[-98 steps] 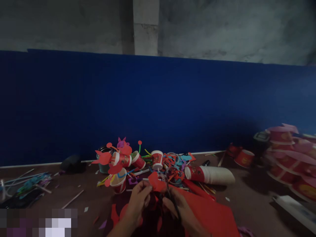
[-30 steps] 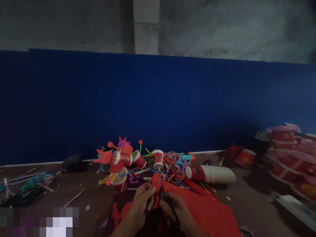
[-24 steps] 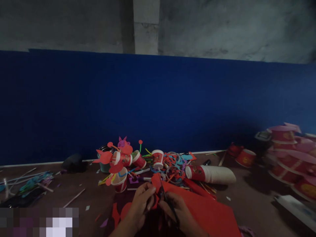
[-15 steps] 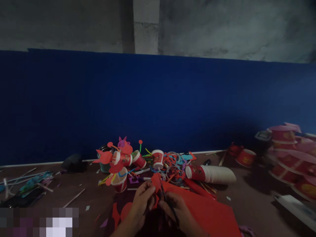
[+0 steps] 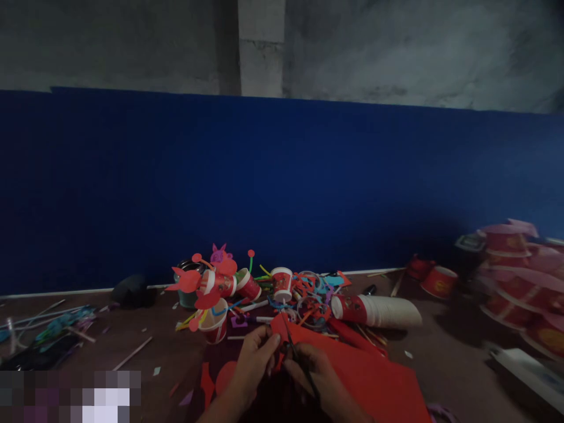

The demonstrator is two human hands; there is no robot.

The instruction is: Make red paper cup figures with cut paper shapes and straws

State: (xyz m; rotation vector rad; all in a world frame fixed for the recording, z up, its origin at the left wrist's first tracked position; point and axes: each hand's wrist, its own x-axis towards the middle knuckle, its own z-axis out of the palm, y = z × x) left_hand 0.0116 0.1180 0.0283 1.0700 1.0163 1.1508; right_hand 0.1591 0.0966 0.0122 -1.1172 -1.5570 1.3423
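My left hand [image 5: 255, 361] is closed, thumb and fingers pinching the near edge of a large sheet of red paper [image 5: 374, 370]. A pair of dark scissors [image 5: 287, 333] is in my right hand [image 5: 318, 369], its blades pointing away from me over the corner of the paper. How far apart the blades are is hard to make out. The sheet spreads out to the right, partly under my right wrist. Left of my left forearm lie a red paper circle [image 5: 225, 376] and a narrow red offcut [image 5: 207, 382].
Decorated paper cups [image 5: 215, 329] stand and lean beyond my hands, near a tangle of coloured strips [image 5: 308, 288]. A stack of cups [image 5: 379, 311] lies at right. Farther right are pink-topped red cups [image 5: 513, 294] and a white box [image 5: 529, 370]. A blue wall panel [image 5: 282, 176] rises behind.
My left thumb and fingers have shifted slightly on the paper's edge. The scissors and my right hand stay almost in the same place.
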